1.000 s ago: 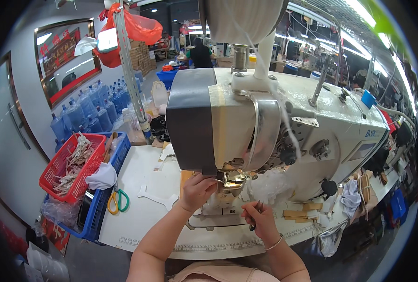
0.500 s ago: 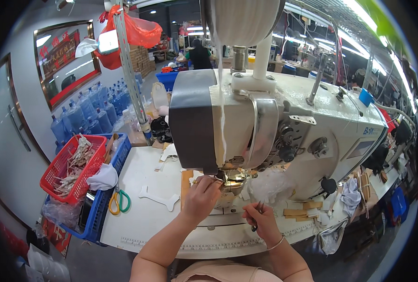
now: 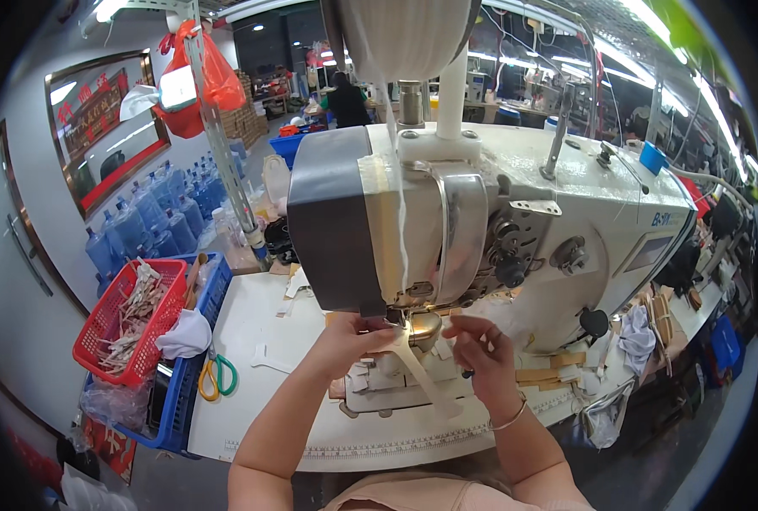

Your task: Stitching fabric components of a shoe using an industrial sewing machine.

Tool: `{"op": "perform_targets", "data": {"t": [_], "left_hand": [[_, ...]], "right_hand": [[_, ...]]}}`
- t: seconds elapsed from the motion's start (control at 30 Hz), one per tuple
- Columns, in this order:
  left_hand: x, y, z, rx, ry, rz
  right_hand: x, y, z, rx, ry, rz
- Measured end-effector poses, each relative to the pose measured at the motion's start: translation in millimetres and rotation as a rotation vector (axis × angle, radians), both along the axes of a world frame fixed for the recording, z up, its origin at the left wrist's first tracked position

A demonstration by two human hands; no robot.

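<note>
At the needle of a large white sewing machine [image 3: 524,170], my left hand [image 3: 349,342] is closed, thumb and fingers pinching the end of a white strip-like piece [image 3: 419,375]. That piece slants down toward me across the front of the machine's metal work post [image 3: 424,330]. Just right of the post, my right hand [image 3: 488,353] has curled fingers around a small dark tool [image 3: 467,373]; only a bit of it shows below the fingers. Another flat white piece [image 3: 270,358] lies on the table, partly covered by my left forearm.
Green-and-yellow-handled scissors [image 3: 217,375] lie at the table's left, beside a blue crate [image 3: 175,400] carrying a red basket [image 3: 128,328] of scraps. Tan strips [image 3: 549,371] and offcuts lie to the right. A measuring tape [image 3: 345,450] runs along the front edge.
The white piece now shows slanting from the needle area. My right hand has risen toward the post, and my left hand has shifted slightly left. The whole view has turned a little.
</note>
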State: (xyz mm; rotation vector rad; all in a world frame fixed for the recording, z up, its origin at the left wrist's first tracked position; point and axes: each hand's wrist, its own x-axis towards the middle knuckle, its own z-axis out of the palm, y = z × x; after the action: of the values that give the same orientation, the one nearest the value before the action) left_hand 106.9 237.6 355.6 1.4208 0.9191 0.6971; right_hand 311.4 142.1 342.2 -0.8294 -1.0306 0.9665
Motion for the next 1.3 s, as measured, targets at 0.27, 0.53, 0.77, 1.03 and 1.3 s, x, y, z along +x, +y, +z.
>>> {"op": "perform_targets", "data": {"t": [0.27,0.53,0.77,1.03,1.3], "left_hand": [[-1.7,9.7,-16.5,-0.285,-0.197,-0.145],[9.5,2.9,-12.0,-0.154,-0.173,-0.024],[17.3,-6.9,-18.1,-0.036,-0.22,0.088],[29.4,-3.3,-44.3,-0.06,-0.429,0.242],[28.3,0.0,-35.5,-0.134,-0.538,0.228]], "right_hand": [[-26.0,-5.6,-23.4,0.532,-1.172,-0.438],[-21.7,10.1,-23.3,0.621,-1.286,-0.542],[-15.6,13.8,-13.0,0.606,-1.302,-0.536],[-13.2,18.9,5.9,0.54,-1.398,-0.529],[-7.2,26.6,5.2,0.527,-1.4,-0.521]]}}
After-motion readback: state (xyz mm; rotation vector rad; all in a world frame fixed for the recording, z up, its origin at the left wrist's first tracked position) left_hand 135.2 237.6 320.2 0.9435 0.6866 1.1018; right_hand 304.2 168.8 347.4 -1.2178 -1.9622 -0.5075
